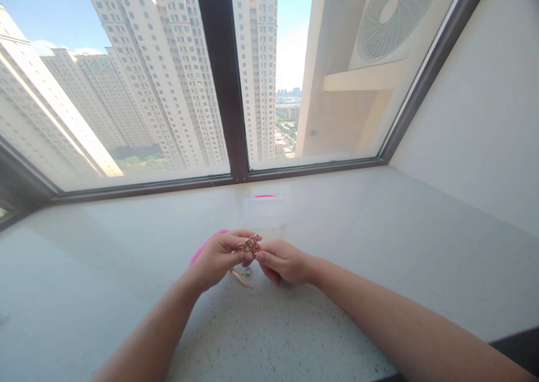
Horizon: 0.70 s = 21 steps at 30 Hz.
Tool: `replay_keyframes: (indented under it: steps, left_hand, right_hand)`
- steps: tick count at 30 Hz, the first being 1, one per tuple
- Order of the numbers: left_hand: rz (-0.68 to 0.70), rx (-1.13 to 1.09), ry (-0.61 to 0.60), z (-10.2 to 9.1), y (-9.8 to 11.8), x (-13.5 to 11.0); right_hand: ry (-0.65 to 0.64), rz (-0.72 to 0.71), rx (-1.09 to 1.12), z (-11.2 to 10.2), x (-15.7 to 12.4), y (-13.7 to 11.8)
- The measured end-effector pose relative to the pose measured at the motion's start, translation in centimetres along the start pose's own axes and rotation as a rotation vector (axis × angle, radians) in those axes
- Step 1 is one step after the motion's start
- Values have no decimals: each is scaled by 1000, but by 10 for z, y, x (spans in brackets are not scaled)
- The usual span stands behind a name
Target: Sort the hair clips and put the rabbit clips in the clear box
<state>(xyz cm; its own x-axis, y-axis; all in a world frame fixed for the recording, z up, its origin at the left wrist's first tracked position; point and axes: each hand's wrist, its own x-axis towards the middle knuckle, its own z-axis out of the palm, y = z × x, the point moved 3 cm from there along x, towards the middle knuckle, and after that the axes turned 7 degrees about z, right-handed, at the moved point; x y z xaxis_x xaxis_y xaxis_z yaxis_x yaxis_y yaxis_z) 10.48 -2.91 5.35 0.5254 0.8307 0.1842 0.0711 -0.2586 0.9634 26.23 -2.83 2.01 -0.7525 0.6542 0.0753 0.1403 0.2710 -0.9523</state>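
Between my two hands is a small copper-coloured metal ornament (248,245) with several open loops, shaped a little like a butterfly. My left hand (219,254) is closed on its left side, thumb in front and fingers behind. From the other side, my right hand (281,261) pinches at the lower right edge of the ornament; its fingertips partly hide what they grip. Beneath my left hand, a slim gold-coloured stick-like object (241,278) lies on the sill, partly covered. A small dark ring (248,271) rests beside it.
A pink curved object (207,246) shows behind my left hand, mostly hidden. Farther back, a translucent box (265,209) with a pink top stands on the pale speckled sill (278,337). Dark window frames (239,169) border the back, and a white wall (475,107) rises at right.
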Motion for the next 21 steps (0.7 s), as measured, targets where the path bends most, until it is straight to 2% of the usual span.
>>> replay_keyframes:
  steps: [4,11,17,21]
  left_hand:
    - [34,44,17,-2,0,0]
    - [96,-6,35,3,-1,1]
    - [154,-44,-21,9,6,1]
    - [145,-83,-27,11,3,1]
  right_hand:
    - [12,16,-1,0,0,1]
    - [-1,41,-14,-3,2,0]
    - [32,59,99,-6,3,5]
    - [-30,87,182,-3,3,6]
